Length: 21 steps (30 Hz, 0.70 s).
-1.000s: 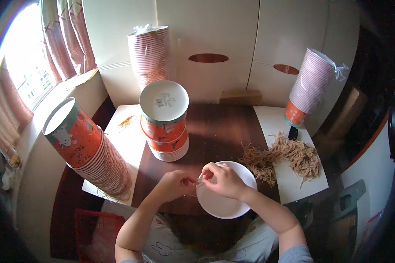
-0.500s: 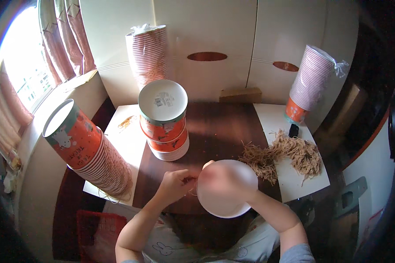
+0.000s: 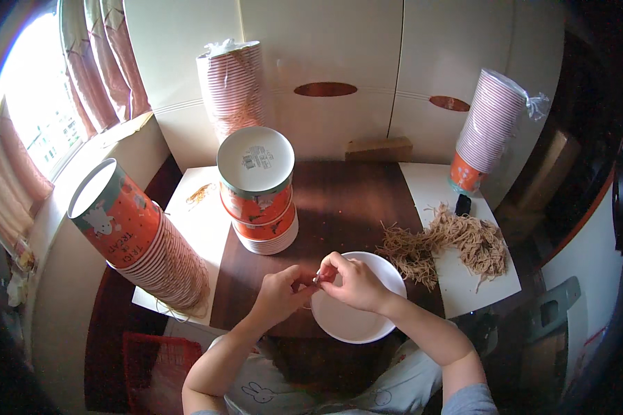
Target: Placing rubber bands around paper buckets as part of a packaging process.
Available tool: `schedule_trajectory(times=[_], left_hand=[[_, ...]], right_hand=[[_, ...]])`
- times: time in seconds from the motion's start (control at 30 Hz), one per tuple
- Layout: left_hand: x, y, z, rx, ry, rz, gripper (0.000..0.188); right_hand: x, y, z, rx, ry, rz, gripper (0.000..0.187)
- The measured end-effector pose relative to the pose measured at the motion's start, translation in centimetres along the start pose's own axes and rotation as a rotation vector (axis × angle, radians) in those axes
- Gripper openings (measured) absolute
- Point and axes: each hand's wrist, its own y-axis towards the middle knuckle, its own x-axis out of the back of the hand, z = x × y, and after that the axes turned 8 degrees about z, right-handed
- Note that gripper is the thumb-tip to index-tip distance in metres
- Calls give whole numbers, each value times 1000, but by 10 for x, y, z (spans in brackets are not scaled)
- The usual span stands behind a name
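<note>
My left hand [image 3: 280,296] and my right hand [image 3: 354,283] meet at the left rim of a white-lined paper bucket [image 3: 361,324]. Fingers of both hands are pinched together around a tiny pale piece at the rim, too small to name. A thin light strand shows just below the left fingertips. The bucket's round mouth faces up toward me, close to my lap, and its outside is hidden. To the right of it lies a tangled heap of tan twisted cords [image 3: 464,243].
Orange printed buckets [image 3: 259,204] stand upside down in a short stack, centre left. A tall leaning stack [image 3: 163,256] is at the left. Bagged stacks stand at the back left [image 3: 232,86] and back right [image 3: 490,124]. A black object [image 3: 463,205] lies beside the cords.
My right hand, blurred over the bucket earlier, has come left and its fingertips now meet those of my left hand at the rim. The left hand has barely moved.
</note>
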Motion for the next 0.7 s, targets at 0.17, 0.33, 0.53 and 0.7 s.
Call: schedule_trajectory(times=[0.17,0.33,0.53,0.7], left_hand=[[0,0,-5,31,88,16,16],[-1,0,13,-108,128,-23,15],[9,1,7,328,-503,339,15],[9,1,17,403,-851,407,13]], right_hand=[[2,-1,1,15,4,-9,19],[2,0,5,42,19,-23,17],[6,-1,-2,157,-156,-23,12],[11,-1,4,153,-159,41,12]])
